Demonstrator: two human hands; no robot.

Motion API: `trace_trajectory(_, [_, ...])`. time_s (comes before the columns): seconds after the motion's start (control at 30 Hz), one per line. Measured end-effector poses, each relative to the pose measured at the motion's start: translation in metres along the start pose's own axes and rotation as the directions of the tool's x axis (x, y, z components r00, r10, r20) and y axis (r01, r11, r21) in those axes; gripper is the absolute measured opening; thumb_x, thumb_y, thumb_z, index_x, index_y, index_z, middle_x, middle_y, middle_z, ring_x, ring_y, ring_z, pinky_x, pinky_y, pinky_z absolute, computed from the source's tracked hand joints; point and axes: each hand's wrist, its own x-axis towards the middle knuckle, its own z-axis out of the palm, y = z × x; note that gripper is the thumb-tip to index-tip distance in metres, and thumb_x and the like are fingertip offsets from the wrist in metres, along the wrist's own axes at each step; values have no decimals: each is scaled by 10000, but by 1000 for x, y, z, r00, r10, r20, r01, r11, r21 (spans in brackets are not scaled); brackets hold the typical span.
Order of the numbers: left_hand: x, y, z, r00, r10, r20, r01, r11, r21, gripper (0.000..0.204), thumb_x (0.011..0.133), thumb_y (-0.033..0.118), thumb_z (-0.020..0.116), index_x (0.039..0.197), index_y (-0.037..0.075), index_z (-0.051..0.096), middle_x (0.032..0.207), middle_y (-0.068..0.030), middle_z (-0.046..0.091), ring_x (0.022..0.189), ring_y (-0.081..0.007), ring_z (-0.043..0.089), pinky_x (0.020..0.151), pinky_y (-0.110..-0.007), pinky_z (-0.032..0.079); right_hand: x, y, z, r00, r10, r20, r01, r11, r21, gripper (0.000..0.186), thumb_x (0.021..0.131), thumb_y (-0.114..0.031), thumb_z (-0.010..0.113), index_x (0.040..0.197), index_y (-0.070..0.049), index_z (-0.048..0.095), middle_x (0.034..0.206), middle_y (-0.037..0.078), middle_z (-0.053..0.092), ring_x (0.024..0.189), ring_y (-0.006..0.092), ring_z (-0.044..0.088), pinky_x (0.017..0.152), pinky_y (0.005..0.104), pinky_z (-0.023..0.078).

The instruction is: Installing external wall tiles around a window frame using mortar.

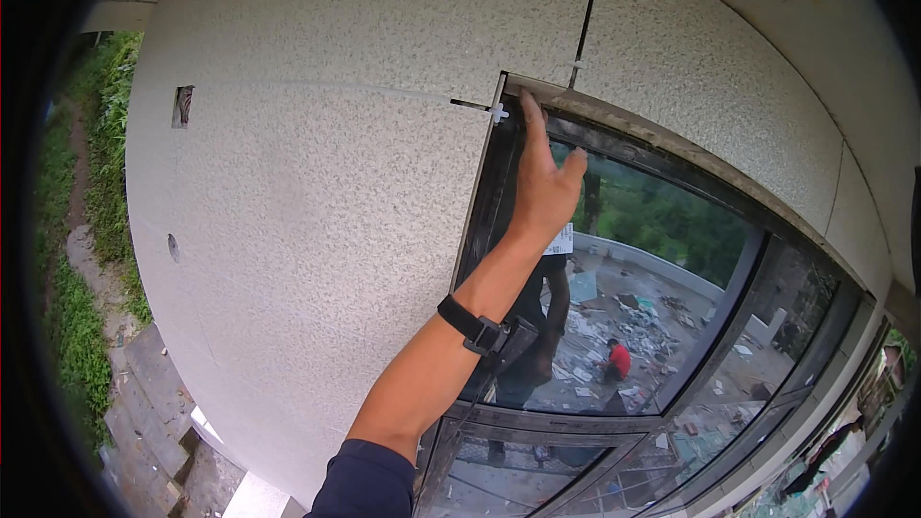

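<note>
Left hand near upper centre of frame, fingers stretched upward, fingertips against the upper left corner of the dark window frame, just under the edge of the speckled wall cladding; thumb spread apart over the glass. Cannot tell whether anything small sits beneath the fingertips. Right hand out of view, state cannot be told. White cross-shaped spacer just left of the fingers, at a dark joint between panels; second joint runs to the top edge. Bare forearm rises from bottom centre, blocking part of the window's left side; black wrist strap on it. Rectangular cut-out and round hole in the cladding, left of frame. Greenery far left. Glass shows scattered rubble and a crouched person in red. White label on the glass beside the wrist, partly covered; print too small to read.
</note>
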Motion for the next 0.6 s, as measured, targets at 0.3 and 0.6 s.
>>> trace_trajectory(0.3, [0, 5, -2, 1000, -17, 20, 17, 1000, -5, 886, 868, 59, 537, 1506, -6, -74, 1573, -262, 54, 1458, -379, 125, 1166, -462, 163, 3, 1, -1, 999, -2, 32, 3, 999, -39, 355, 923, -353, 549, 961, -25, 679, 1053, 219, 647, 924, 435, 600, 794, 506, 488])
trace_trajectory(0.6, [-1, 8, -3, 999, -23, 27, 23, 1000, 2, 886, 870, 43, 528, 1502, -10, -89, 1563, -285, 65, 1460, -372, 124, 1169, -452, 158, 3, 3, 5, 998, -66, -24, 66, 998, 6, 340, 921, -359, 558, 916, -37, 666, 851, 203, 664, 797, 411, 625, 710, 495, 495])
